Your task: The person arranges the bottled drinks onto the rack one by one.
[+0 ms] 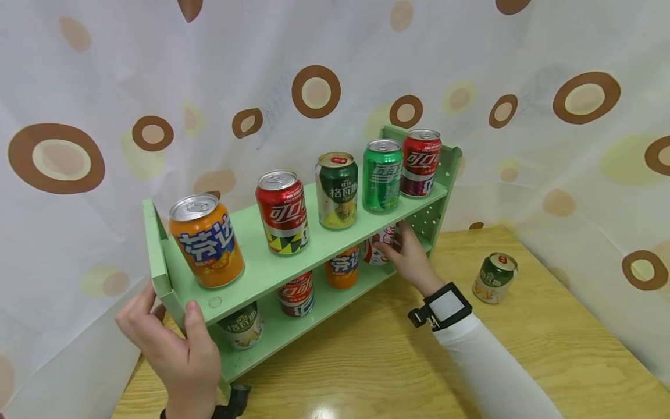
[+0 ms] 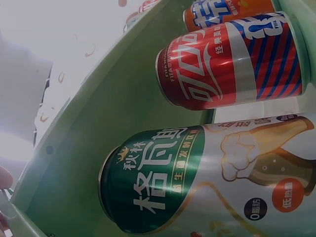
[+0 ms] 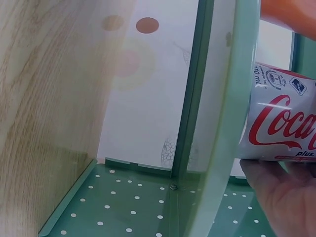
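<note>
My left hand grips the left end of a light green two-tier shelf, thumb at the front and fingers around the side panel. Under the top board, at the right, my right hand holds a white and red Coca-Cola can standing on the lower board. Also on that board are an orange Fanta can, a red cola can and a green and white kvass can. The top board carries an orange can, red cans, a kvass can and a bright green can.
Another green and white can stands on the wooden table, right of the shelf. A patterned white sheet hangs behind. The shelf's end panel has small white dots or holes.
</note>
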`<state>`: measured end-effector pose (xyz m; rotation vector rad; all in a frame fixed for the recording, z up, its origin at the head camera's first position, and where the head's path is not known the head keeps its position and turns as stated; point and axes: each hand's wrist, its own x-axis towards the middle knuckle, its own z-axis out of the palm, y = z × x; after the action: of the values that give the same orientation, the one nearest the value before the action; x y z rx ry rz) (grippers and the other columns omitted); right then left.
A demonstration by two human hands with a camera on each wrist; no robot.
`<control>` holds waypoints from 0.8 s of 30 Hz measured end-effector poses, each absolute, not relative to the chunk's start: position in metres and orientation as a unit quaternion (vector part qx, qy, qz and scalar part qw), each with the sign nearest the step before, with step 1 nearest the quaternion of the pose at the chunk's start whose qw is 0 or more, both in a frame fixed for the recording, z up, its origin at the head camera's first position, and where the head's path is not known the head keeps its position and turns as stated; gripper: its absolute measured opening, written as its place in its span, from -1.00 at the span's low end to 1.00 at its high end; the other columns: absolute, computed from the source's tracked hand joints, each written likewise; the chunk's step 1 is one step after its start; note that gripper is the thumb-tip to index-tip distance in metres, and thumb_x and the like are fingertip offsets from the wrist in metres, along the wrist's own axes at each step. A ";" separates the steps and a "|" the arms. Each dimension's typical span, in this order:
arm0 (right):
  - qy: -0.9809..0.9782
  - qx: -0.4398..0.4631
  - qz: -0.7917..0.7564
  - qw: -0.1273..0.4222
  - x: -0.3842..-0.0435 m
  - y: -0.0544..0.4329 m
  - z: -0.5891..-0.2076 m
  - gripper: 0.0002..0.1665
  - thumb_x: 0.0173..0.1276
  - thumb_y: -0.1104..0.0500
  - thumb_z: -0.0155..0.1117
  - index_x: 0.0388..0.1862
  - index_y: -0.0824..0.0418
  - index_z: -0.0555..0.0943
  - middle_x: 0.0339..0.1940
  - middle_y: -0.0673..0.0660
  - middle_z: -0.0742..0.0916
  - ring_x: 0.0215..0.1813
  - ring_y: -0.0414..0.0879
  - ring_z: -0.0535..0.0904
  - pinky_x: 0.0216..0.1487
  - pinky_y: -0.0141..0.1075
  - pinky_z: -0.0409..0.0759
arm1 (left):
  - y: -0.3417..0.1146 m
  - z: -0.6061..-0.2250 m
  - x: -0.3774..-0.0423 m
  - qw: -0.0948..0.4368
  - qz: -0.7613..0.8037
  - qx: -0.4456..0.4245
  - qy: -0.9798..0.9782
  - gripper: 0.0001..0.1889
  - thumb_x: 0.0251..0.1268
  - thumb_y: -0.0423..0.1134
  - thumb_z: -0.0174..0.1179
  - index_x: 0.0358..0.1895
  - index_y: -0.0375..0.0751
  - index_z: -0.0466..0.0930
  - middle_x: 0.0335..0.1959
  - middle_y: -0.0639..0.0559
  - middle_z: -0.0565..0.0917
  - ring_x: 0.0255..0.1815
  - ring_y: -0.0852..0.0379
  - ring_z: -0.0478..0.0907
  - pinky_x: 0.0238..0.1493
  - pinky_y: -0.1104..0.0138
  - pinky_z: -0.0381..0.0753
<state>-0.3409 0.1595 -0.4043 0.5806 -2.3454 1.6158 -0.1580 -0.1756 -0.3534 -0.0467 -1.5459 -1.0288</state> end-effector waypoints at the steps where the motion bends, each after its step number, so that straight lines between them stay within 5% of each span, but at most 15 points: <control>1: -0.802 0.197 0.551 0.119 -0.341 0.159 -0.404 -0.13 0.47 0.31 0.26 0.63 0.28 0.07 0.47 0.39 0.37 0.47 0.42 0.39 0.37 0.14 0.53 | -0.176 -0.353 -0.158 0.599 -0.444 -0.020 -0.666 -0.41 0.12 -0.46 -0.01 0.31 -0.54 0.33 0.17 0.21 0.27 0.28 0.15 0.24 0.13 0.43 0.35; 13: -0.808 0.187 0.542 0.136 -0.341 0.155 -0.408 -0.12 0.46 0.28 0.29 0.64 0.22 0.08 0.50 0.36 0.35 0.48 0.42 0.38 0.35 0.16 0.56 | -0.177 -0.352 -0.158 0.601 -0.443 -0.022 -0.665 -0.41 0.12 -0.45 0.00 0.31 -0.54 0.33 0.16 0.21 0.27 0.28 0.15 0.24 0.13 0.43 0.37; 24: -0.827 0.166 0.514 0.157 -0.329 0.168 -0.399 -0.10 0.43 0.18 0.37 0.54 0.40 0.08 0.47 0.45 0.34 0.47 0.44 0.37 0.44 0.21 0.44 | -0.179 -0.353 -0.157 0.595 -0.441 -0.024 -0.672 -0.41 0.14 -0.45 0.01 0.32 -0.53 0.33 0.17 0.22 0.26 0.29 0.15 0.25 0.14 0.42 0.36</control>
<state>-0.3289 0.1685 -0.3991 0.4750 -2.3665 1.4708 -0.1565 -0.1787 -0.3528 -0.0554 -1.5611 -1.0238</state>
